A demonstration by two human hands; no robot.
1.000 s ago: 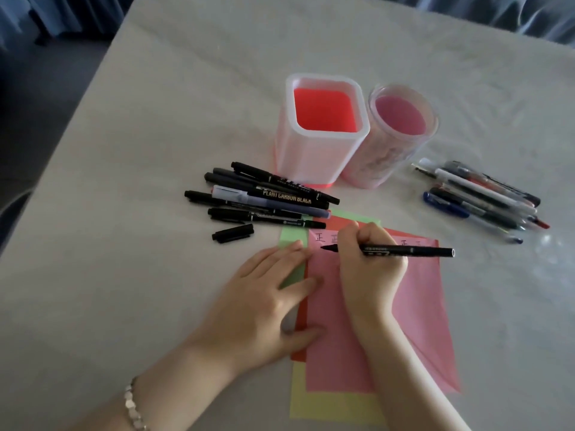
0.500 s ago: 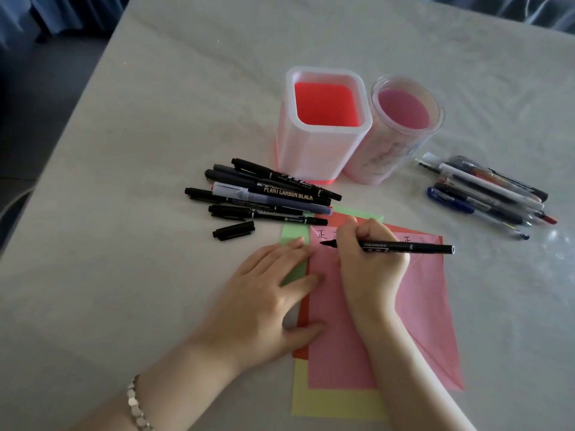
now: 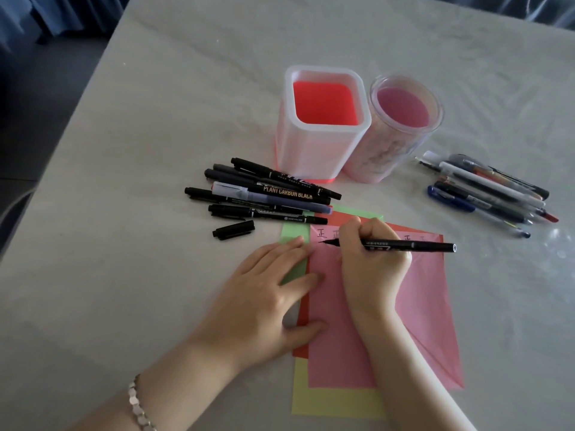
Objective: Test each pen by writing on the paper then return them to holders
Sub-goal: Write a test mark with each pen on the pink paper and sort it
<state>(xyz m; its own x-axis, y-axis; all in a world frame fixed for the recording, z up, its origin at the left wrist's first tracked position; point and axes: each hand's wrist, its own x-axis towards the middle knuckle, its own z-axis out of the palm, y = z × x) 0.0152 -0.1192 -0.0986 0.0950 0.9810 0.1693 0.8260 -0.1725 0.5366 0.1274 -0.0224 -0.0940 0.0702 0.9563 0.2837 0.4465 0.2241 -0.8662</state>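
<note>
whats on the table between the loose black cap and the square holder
In the head view, a pile of black and grey markers lies between the loose cap and the square holder, its far end reaching the holder's base.

Home-like room: cloth-covered table (image 3: 155,150), blue curtains (image 3: 46,14) behind.

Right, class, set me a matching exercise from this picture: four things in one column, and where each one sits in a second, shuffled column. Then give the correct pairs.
Column one:
1. loose black cap
2. square holder
3. black pen
4. left hand

Column two:
A. pressed flat on the left edge of the papers
B. on the table, nearer than the pile of black markers
C. in the right hand's grip, tip on the pink paper
D. upright, to the left of the round holder

Pairs: 1-B, 2-D, 3-C, 4-A
</note>
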